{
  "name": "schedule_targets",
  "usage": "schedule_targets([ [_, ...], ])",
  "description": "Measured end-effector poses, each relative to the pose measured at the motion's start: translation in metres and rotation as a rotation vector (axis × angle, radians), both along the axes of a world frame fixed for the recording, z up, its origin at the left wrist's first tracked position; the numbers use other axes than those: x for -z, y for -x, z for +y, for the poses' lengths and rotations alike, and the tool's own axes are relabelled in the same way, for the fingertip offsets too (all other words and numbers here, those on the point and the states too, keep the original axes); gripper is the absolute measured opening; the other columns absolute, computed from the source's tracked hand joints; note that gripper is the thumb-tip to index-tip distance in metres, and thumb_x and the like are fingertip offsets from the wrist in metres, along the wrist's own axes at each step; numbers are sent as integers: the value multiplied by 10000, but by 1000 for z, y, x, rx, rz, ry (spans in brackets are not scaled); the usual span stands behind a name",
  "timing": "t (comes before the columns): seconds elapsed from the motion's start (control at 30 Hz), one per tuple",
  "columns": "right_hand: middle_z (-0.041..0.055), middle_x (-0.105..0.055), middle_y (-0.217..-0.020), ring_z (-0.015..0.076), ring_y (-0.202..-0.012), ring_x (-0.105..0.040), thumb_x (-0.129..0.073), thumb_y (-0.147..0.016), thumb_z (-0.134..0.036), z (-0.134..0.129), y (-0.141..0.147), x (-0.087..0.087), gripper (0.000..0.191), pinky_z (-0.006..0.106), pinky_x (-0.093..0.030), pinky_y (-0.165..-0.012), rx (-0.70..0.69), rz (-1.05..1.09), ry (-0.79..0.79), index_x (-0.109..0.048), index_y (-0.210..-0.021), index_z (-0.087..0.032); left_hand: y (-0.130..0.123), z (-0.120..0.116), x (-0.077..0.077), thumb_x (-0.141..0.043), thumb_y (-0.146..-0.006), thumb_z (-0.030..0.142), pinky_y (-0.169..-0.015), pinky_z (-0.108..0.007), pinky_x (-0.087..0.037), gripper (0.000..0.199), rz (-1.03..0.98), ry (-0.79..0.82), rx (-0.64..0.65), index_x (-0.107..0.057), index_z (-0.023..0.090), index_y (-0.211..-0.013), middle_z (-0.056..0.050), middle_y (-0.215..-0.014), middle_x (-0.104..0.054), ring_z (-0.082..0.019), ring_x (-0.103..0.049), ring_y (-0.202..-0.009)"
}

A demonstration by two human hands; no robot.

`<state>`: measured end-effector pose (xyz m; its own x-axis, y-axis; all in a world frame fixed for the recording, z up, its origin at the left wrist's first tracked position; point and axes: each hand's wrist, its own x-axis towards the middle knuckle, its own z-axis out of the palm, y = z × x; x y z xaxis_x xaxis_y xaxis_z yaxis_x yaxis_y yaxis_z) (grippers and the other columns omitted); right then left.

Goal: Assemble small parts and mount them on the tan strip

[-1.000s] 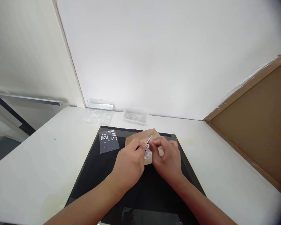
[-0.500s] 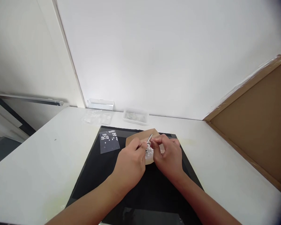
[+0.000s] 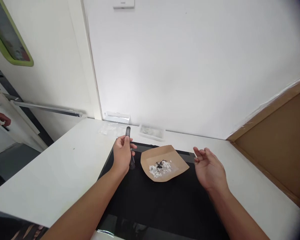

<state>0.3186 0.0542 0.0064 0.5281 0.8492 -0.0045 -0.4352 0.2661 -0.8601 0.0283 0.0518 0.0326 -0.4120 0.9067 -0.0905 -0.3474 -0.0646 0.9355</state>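
Observation:
My left hand (image 3: 122, 151) is closed round a narrow, dark grey, strip-like thing (image 3: 128, 131) with a rounded upper end; its exact kind does not show. It stands nearly upright, left of a brown paper tray (image 3: 178, 165). In the tray lie many small white pieces (image 3: 155, 171) and a few thin black bits (image 3: 160, 164). On the tray's other side, my right hand (image 3: 210, 168) is raised, palm turned up and fingers loosely apart, holding nothing. A black mat (image 3: 165, 203) lies under the tray. The sheet with white pieces is not visible.
Along the wall at the back are a clear box (image 3: 152, 132), plastic bags (image 3: 110, 128) and a clear angled piece (image 3: 117, 116). A brown framed board (image 3: 277, 140) leans at the right. Another person's hand (image 3: 0, 118) shows at far left, beyond the white table (image 3: 60, 166).
My hands have parted from over the tray, left hand to the left, right hand to the right. The left now grips a dark strip-like thing; the right has opened. The view has shifted.

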Motion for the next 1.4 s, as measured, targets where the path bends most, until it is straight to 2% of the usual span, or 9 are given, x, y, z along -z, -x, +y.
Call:
schedule_targets([
  [0.07, -49, -598, -747, 140, -907, -740, -744, -837, -213, 10, -15, 7, 180, 164, -456, -501, -44, 180, 105, -564, -821, -211, 9, 12, 7, -647, -952, 385, -413, -170, -410, 235, -80, 25, -55, -566, 168, -991, -11, -802, -659, -52, -518, -458],
  [0.13, -46, -574, -709, 136, -876, -748, -675, -861, -144, 15, -20, 13, 153, 155, -477, -492, -74, 238, 154, -553, -790, -202, 14, 20, 16, -625, -964, 396, -401, -163, -400, 256, -160, 51, -77, -525, 165, -916, -2, -746, -619, -56, -522, -454],
  [0.3, -31, -563, -687, 149, -880, -760, -608, -864, -77, 15, -18, 17, 153, 148, -533, -502, -110, 292, 181, -561, -776, -192, 14, 24, 31, -716, -900, 447, -377, -149, -377, 352, -268, 69, -60, -494, 178, -845, 24, -679, -567, -67, -530, -444],
  [0.53, -5, -598, -697, 174, -946, -772, -525, -909, -31, 16, -18, 18, 211, 139, -605, -576, -112, 333, 207, -562, -767, -183, 11, 23, 43, -688, -905, 408, -398, -181, -436, 292, -261, 73, 44, -548, 162, -832, 25, -571, -551, -87, -511, -413],
  [0.77, -4, -595, -694, 187, -971, -770, -523, -926, -50, 15, -18, 15, 209, 147, -632, -633, -107, 315, 197, -561, -772, -186, 11, 23, 42, -665, -911, 389, -387, -190, -421, 267, -266, 94, 85, -551, 168, -816, 23, -539, -541, -94, -492, -389],
  [1.0, 41, -624, -852, 203, -985, -759, -501, -903, -80, 15, -21, 12, 165, 184, -651, -636, -49, 331, 217, -532, -779, -185, 13, 24, 42, -684, -903, 384, -378, -190, -417, 272, -280, 106, 84, -549, 171, -802, 22, -542, -539, -97, -493, -390],
  [1.1, 73, -625, -909, 252, -1067, -736, -471, -908, -136, 14, -22, 13, 103, 218, -665, -633, -58, 390, 216, -564, -880, -169, 14, 26, 42, -670, -911, 342, -374, -187, -415, 242, -306, 100, 82, -550, 168, -795, 20, -539, -534, -99, -496, -393],
  [1.23, 125, -628, -1006, 315, -1173, -690, -427, -902, -194, 12, -24, 15, 200, 276, -684, -651, -67, 450, 208, -575, -1024, -136, 15, 26, 41, -652, -910, 285, -358, -174, -398, 204, -376, 94, 90, -546, 164, -784, 24, -554, -525, -88, -482, -387],
  [1.4, 194, -629, -1180, 351, -1280, -622, -414, -890, -221, 12, -26, 17, 310, 301, -692, -665, -84, 460, 189, -563, -1140, -113, 23, 26, 28, -644, -890, 214, -341, -156, -352, 93, -527, 34, 169, -574, 159, -862, 17, -680, -564, -72, -487, -426],
])
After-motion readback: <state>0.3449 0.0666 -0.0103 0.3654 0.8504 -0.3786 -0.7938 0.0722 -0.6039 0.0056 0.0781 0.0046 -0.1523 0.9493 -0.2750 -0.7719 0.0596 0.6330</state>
